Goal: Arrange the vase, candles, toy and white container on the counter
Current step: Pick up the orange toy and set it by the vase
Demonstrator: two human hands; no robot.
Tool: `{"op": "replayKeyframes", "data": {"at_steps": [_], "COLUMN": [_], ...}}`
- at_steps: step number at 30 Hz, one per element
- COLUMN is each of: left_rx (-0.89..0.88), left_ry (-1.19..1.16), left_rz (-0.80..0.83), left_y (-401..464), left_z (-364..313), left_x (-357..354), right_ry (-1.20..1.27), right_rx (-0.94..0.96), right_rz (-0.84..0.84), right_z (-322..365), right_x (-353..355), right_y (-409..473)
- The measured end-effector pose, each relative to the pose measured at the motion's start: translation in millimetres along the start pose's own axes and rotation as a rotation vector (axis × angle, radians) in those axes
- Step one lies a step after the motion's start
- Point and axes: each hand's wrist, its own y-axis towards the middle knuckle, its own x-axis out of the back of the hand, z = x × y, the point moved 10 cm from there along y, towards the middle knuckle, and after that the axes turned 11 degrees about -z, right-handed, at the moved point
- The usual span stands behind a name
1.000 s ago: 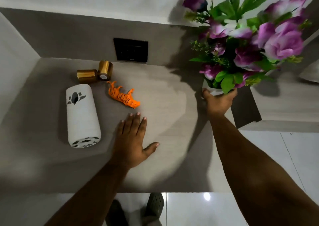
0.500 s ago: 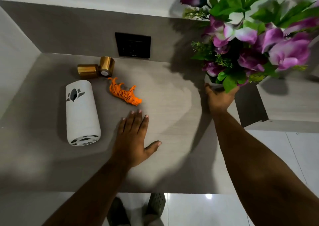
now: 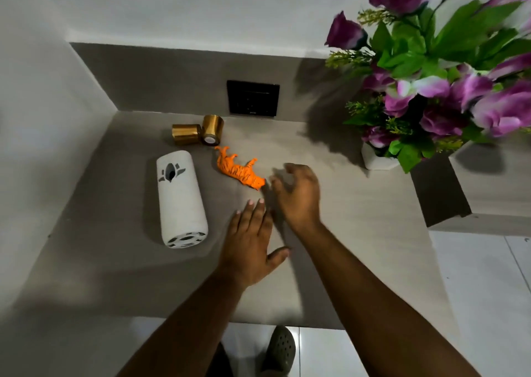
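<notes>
A white vase [image 3: 376,159] of purple flowers [image 3: 448,89] stands upright at the counter's right side. An orange toy tiger [image 3: 240,169] lies on its side mid-counter. Two gold candles [image 3: 198,132] lie tipped over near the back wall. A white cylindrical container [image 3: 180,201] lies on its side at the left. My right hand [image 3: 298,194] hovers open just right of the tiger's head, fingers curled, holding nothing. My left hand [image 3: 250,241] rests flat on the counter [image 3: 344,233] below the tiger, fingers spread.
A black wall socket [image 3: 253,98] sits on the grey backsplash behind the candles. A lower ledge [image 3: 488,192] adjoins the counter to the right of the vase. White walls close in the left side and the back. My shoe [image 3: 280,350] shows on the tiled floor.
My right hand has let go of the vase, which now stands on the counter, and moved left to the toy tiger. My left hand stays flat in place.
</notes>
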Motion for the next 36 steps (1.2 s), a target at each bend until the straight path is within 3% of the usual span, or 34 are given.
{"op": "replayKeyframes", "data": {"at_steps": [3,8,11,14,18,20,25,36], "left_rx": [-0.006,-0.028,0.014,0.028,0.024,0.022,0.04,0.051], "left_ry": [-0.015,-0.023,-0.051,-0.056,-0.055,-0.056,-0.04,-0.009], "left_rz": [0.055,0.061,0.034,0.031,0.004,-0.017,-0.027,-0.027], "left_y": [-2,-2,0,-2,-3,-1,7,12], "left_z": [5,5,9,10,11,12,15,17], "left_x": [-3,-2,-3,-6,-7,-7,-7,-14], "right_ry": [-0.294,-0.673,-0.738,-0.638,-0.006,0.209,0.366,0.286], "right_rx": [0.331,0.352,0.315,0.018,-0.571,-0.721,-0.842,-0.861], "right_rz": [0.264,0.465,0.497,0.453,0.253,0.165,0.017,-0.066], "right_z": [64,59,45,9,-54,-79,-119,-136], "right_x": [-69,-116,-114,-84,-27,-7,23,34], "right_y": [-4,5,22,52,73,70,70,82]}}
